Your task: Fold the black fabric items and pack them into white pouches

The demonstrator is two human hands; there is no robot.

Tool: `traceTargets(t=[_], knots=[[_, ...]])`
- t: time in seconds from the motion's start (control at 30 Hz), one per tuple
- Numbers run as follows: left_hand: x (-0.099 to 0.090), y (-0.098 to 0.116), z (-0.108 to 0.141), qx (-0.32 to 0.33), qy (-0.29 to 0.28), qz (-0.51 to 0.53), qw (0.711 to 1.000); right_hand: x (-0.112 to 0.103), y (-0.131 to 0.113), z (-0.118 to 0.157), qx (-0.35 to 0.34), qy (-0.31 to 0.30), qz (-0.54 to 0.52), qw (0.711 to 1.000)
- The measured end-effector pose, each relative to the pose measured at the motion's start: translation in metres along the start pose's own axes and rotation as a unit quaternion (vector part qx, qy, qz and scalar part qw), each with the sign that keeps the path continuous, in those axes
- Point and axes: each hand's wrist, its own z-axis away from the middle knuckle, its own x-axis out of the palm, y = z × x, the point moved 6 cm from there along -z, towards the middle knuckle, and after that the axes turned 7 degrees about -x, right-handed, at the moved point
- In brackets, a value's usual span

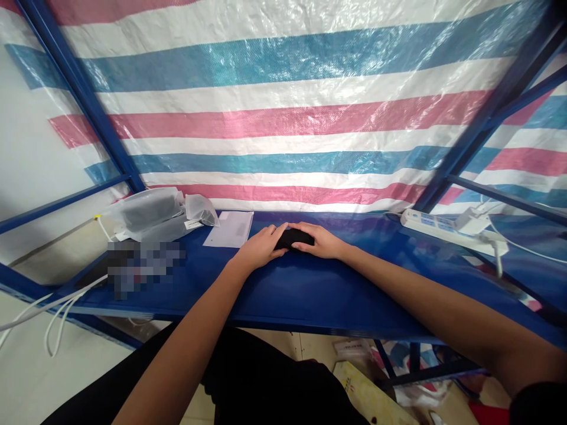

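Your left hand and your right hand meet around a small black thing on the blue tabletop. Each hand curls around one end of it, with fingers on the far side and thumb on the near side, so it is pinched between them. I can't tell just what it is. It sits near the back edge, in front of the striped sheet. A flat white packet lies just to the left of your left hand. Farther left there are cloudy plastic bags, and a blurred patch hides what is in front of them. Well off to the right, you have a white power strip with plugs in it. A yellow box is on the floor below.
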Motion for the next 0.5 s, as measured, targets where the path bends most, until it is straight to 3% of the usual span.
traceTargets(t=[0.17,0.27,0.37,0.5], knots=[[-0.009,0.001,0.005,0.021,0.004,0.110,0.994,-0.005,-0.008,-0.002,-0.017,0.054,-0.064,0.996],[-0.017,-0.003,0.006,-0.019,0.011,0.170,0.985,-0.007,-0.019,-0.004,-0.028,0.067,-0.082,0.994],[-0.026,-0.007,0.006,-0.032,0.040,0.224,0.973,-0.009,-0.030,-0.005,-0.049,0.059,-0.103,0.992],[-0.035,-0.012,0.006,0.007,0.072,0.291,0.954,-0.009,-0.036,-0.006,-0.069,0.033,-0.140,0.987]])
